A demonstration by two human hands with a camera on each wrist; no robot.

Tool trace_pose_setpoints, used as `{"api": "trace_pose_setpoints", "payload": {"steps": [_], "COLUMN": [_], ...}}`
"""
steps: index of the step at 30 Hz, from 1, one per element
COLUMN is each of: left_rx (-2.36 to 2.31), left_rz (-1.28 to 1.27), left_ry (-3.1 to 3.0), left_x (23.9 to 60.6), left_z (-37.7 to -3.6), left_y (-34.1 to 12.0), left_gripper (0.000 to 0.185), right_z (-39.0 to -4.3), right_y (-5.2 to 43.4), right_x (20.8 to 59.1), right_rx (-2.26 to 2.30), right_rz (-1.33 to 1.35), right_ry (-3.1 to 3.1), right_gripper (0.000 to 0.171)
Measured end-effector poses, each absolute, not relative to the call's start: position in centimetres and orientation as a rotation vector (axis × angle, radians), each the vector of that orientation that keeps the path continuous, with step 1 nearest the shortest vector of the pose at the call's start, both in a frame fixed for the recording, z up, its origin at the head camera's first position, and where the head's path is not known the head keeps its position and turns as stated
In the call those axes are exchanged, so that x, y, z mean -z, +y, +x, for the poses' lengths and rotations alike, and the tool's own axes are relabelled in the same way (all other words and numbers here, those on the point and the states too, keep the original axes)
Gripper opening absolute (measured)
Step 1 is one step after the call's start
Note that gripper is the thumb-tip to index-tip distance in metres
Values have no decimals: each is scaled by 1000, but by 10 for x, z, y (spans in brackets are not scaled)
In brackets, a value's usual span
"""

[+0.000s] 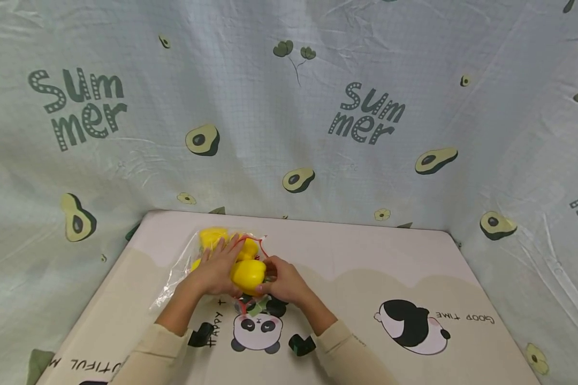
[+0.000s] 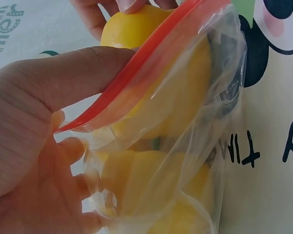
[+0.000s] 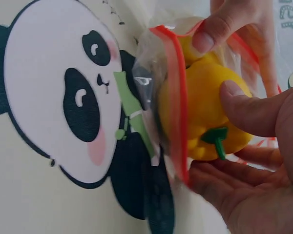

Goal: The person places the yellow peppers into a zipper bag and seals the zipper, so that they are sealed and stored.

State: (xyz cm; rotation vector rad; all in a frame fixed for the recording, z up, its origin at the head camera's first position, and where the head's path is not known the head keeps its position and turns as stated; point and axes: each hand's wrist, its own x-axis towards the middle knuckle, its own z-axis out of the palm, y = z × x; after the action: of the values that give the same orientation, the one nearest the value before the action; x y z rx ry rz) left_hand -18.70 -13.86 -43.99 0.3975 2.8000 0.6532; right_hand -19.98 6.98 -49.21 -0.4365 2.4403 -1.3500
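The yellow pepper (image 1: 248, 275) sits in the mouth of the clear plastic bag (image 2: 198, 146), between its red strips (image 3: 177, 97), left of the middle of the surface (image 1: 347, 302) and toward its far edge. Its green stem (image 3: 217, 136) points out of the opening. I hold this pepper in my right hand (image 1: 284, 279), thumb on the smooth, glossy skin and fingers beneath. My left hand (image 1: 215, 272) grips the bag at the mouth, thumb over a red strip, fingers curled behind the film.

Deeper in the bag, toward the surface's left edge, lie other yellow peppers (image 1: 214, 236), lobed and shiny; I make out perhaps three, though my left hand and the creased, glinting plastic hide parts of them. The bag's crumpled tail trails toward the near left.

A flat panda print (image 1: 257, 332) lies just nearer than the bag, its top partly covered. My beige sleeves (image 1: 149, 347) run off the bottom of the head view. Behind the far edge hangs a wrinkled, avocado-patterned sheet (image 1: 250, 107).
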Motion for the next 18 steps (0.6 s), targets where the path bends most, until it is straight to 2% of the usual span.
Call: {"api": "trace_pose_setpoints", "payload": {"steps": [7,18], "left_rx": [-642,-614], "left_rz": [393,403], "left_ry": [2808,2821], "left_x": [438,438], "left_z": [-186,-188], "left_y": [-139,-140], "left_gripper": [118,120], "right_z": [-199,-197], "right_y": [69,56], "right_x": [497,496], "right_rx": [1457,1314], "right_rz": [-457,-381], "right_ry": [2369,2530], "right_gripper": [58,62]}}
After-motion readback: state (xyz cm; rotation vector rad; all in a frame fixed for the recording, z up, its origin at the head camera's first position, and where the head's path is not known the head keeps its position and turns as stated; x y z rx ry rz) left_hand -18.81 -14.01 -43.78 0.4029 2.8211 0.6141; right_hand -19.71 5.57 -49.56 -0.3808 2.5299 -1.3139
